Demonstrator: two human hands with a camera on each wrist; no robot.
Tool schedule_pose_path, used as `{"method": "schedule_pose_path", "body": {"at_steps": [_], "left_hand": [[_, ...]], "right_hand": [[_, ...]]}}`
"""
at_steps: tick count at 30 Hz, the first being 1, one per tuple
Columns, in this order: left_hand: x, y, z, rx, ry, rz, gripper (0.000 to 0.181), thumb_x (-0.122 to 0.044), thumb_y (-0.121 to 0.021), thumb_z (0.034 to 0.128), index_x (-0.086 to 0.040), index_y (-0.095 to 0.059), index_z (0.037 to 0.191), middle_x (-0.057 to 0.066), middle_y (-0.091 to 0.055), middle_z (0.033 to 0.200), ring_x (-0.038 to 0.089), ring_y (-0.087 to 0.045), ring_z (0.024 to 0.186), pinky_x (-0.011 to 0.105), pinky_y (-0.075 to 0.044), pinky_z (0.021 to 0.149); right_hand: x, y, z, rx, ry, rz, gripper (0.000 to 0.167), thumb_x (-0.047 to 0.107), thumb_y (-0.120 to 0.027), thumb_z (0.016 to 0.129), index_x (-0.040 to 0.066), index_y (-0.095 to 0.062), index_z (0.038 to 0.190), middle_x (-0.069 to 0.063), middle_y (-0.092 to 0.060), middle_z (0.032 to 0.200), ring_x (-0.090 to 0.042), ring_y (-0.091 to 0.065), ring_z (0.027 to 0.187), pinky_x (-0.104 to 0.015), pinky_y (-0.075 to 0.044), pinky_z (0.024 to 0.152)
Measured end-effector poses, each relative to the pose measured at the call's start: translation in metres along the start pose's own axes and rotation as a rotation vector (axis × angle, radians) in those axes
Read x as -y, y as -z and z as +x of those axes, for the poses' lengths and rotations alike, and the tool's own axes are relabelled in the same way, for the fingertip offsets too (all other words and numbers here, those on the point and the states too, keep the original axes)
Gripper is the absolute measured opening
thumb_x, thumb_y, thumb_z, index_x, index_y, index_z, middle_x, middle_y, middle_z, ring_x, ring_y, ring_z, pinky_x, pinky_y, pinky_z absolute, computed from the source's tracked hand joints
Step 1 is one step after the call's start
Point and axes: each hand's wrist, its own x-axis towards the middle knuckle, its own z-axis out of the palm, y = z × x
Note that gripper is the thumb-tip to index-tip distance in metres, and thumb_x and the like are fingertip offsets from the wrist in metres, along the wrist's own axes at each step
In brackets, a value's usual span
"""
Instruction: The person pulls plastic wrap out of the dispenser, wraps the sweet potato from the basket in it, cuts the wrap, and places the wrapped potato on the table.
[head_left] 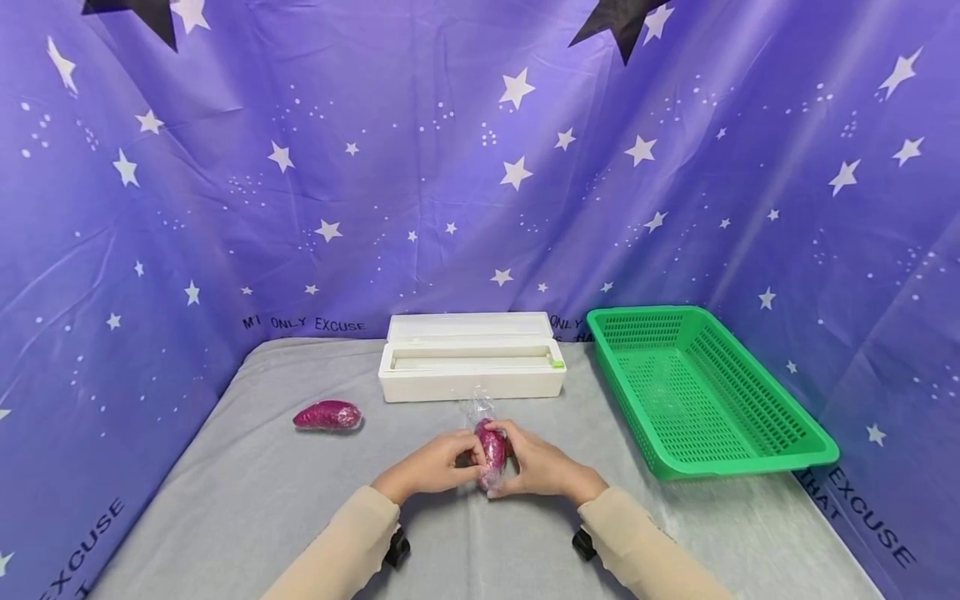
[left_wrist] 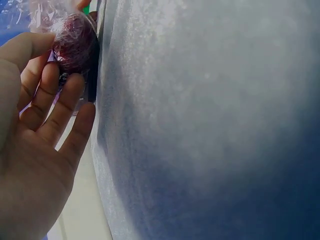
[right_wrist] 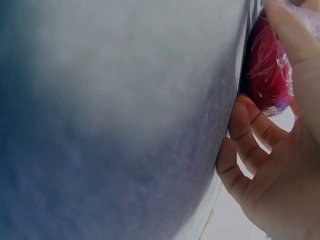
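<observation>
A purple-red, elongated vegetable (head_left: pixel 492 450), probably a sweet potato, stands lengthwise between the hands with clear plastic film (head_left: pixel 480 407) round it. Loose film sticks out past its far end. My left hand (head_left: pixel 435 463) holds its left side with bent fingers, the thumb on the film in the left wrist view. From the right, my right hand (head_left: pixel 543 465) grips it between thumb and fingers. In the right wrist view, the red skin (right_wrist: pixel 268 65) shows through wrinkled film. A second wrapped sweet potato (head_left: pixel 327 416) lies to the left on the grey cloth.
Behind the hands stands a long white film dispenser box (head_left: pixel 472 386), its lid raised, with a green slider (head_left: pixel 557 363) at its right end. At the right is a green perforated basket (head_left: pixel 712 464). A purple star-printed curtain (head_left: pixel 420 167) surrounds the grey-covered table (head_left: pixel 247 500).
</observation>
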Motion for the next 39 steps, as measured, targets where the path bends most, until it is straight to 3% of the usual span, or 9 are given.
{"method": "schedule_pose_path", "body": {"at_steps": [9,18,22,25,30,33,39], "left_hand": [[0.002,-0.002,0.000,-0.010,0.033,-0.077,0.013,-0.013,-0.072,0.0927,-0.017,-0.060,0.091,-0.009,-0.058,0.085,0.013,-0.057,0.080,0.023,-0.049,0.071],[0.003,0.000,-0.001,0.003,0.075,-0.060,0.009,-0.016,-0.077,0.0886,-0.018,-0.068,0.088,-0.012,-0.060,0.083,0.008,-0.057,0.078,0.022,-0.050,0.073],[0.001,0.002,0.000,0.015,0.085,-0.075,0.020,-0.024,-0.085,0.0806,-0.017,-0.068,0.089,-0.008,-0.064,0.085,0.008,-0.059,0.079,0.022,-0.051,0.075],[-0.001,0.003,0.002,0.019,0.112,-0.082,0.030,-0.031,-0.088,0.0782,-0.016,-0.065,0.091,-0.005,-0.064,0.083,0.006,-0.058,0.075,0.022,-0.051,0.070],[0.001,0.003,0.005,0.022,0.177,-0.110,0.046,-0.030,-0.087,0.0792,-0.014,-0.054,0.106,-0.008,-0.063,0.081,0.003,-0.056,0.069,0.022,-0.050,0.065],[0.003,0.004,0.007,0.032,0.182,-0.129,0.049,-0.029,-0.086,0.0808,-0.013,-0.051,0.112,-0.009,-0.063,0.080,0.003,-0.057,0.067,0.023,-0.050,0.065],[0.008,0.006,0.010,0.038,0.199,-0.167,0.040,-0.027,-0.082,0.0857,-0.011,-0.054,0.109,-0.008,-0.062,0.080,0.003,-0.055,0.065,0.023,-0.049,0.062]], "right_hand": [[0.001,0.000,-0.003,0.008,0.028,-0.014,0.090,0.052,-0.078,0.083,0.013,-0.033,0.151,-0.015,-0.046,0.149,-0.032,-0.050,0.130,-0.051,-0.044,0.103],[0.000,0.004,-0.005,0.065,0.017,0.008,0.079,0.048,-0.068,0.093,0.014,-0.031,0.153,-0.015,-0.042,0.151,-0.032,-0.045,0.134,-0.051,-0.042,0.106],[0.001,0.007,-0.005,0.086,0.013,0.030,0.073,0.044,-0.065,0.096,0.013,-0.031,0.153,-0.016,-0.039,0.153,-0.033,-0.041,0.137,-0.053,-0.039,0.108],[0.000,0.008,-0.005,0.092,0.018,0.058,0.070,0.042,-0.064,0.098,0.012,-0.031,0.153,-0.017,-0.039,0.153,-0.034,-0.041,0.137,-0.054,-0.038,0.108],[-0.004,0.009,-0.004,0.117,0.024,0.145,0.066,0.039,-0.065,0.098,0.014,-0.032,0.150,-0.010,-0.056,0.128,-0.027,-0.056,0.115,-0.043,-0.049,0.095],[-0.005,0.010,-0.002,0.139,-0.001,0.215,0.065,0.037,-0.066,0.097,0.016,-0.033,0.149,-0.001,-0.057,0.109,-0.020,-0.058,0.097,-0.034,-0.050,0.084],[-0.005,0.013,-0.001,0.157,-0.055,0.263,0.062,0.039,-0.067,0.096,0.021,-0.036,0.147,-0.001,-0.057,0.106,-0.015,-0.055,0.091,-0.032,-0.050,0.079]]}}
